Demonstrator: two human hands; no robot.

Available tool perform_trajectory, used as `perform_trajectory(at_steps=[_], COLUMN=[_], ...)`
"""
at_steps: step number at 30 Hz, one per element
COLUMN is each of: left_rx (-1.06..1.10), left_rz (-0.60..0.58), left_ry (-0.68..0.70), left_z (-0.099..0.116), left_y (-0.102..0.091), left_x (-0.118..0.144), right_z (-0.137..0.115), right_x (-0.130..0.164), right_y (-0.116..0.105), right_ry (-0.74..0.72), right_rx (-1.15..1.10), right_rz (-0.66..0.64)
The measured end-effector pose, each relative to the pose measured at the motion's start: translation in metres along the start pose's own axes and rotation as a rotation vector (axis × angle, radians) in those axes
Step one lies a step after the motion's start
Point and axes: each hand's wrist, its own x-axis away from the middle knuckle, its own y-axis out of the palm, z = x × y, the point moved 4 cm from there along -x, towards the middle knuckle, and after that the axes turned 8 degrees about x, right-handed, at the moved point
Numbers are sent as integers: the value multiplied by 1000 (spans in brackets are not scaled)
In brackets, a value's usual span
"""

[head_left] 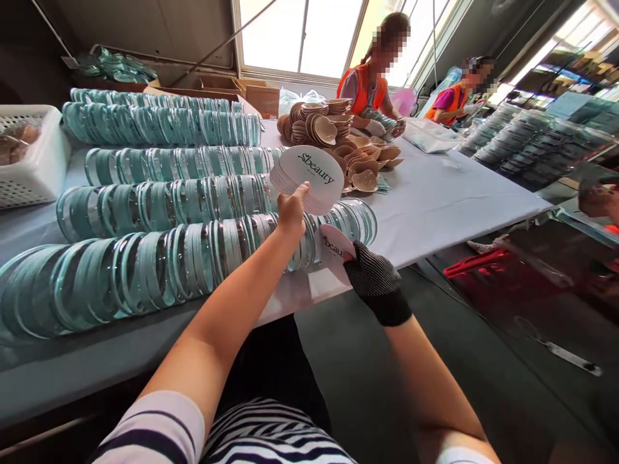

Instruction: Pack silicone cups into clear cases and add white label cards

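My bare left hand [291, 211] grips a fanned stack of round white cards [307, 169] printed "Sbeauty", its thumb lying on the top one. Lower and to the right, my right hand [373, 276] in a black dotted glove pinches a single matching card [333, 248] by its edge. That card is tilted and stands close to the right end of the front row of round clear glass-like pieces [193, 258]. From this view I cannot tell whether the card touches the row.
More rows of the round clear pieces [159, 125] fill the table's left side. Brown bowl-shaped pieces [333, 132] are heaped beyond my hands. A white basket [33, 154] stands far left, another basket [430, 135] at the back. Two people [370, 90] in orange vests work across the table [464, 193].
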Motion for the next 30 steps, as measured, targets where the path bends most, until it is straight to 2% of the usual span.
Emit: perform_trajectory(at_steps=[3, 7, 10, 13, 16, 19, 23, 25, 28, 30], left_rx=[-31, -30, -26, -30, -20, 6, 19, 10, -1, -9], left_rz=[6, 10, -33, -8, 34, 12, 7, 16, 20, 9], left_ry=[1, -16, -14, -43, -78, -74, -70, -67, -50, -18], left_z=[-1, -3, -2, 0, 1, -1, -4, -4, -3, -3], left_y=[-1, -3, 0, 0, -1, -1, -1, -2, -2, -2], left_x=[0, -3, -3, -1, 0, -2, -6, -6, -2, -1], right_z=[-6, 1, -4, -18, -28, -30, -31, -30, -27, -25], right_x=[-19, -20, -29, -48, -59, -55, -51, -51, -47, -42], right_y=[-10, -19, -12, 5, 16, 16, 18, 26, 41, 44], right_ry=[-40, -81, -73, -107, -181, -274, -269, -256, -246, -271], right_rx=[16, 98, 122, 95, 34, -23, 2, -192, -644, -926], right_rz=[-27, -22, 56, 98, 37, -36, -91, -208, -446, -509])
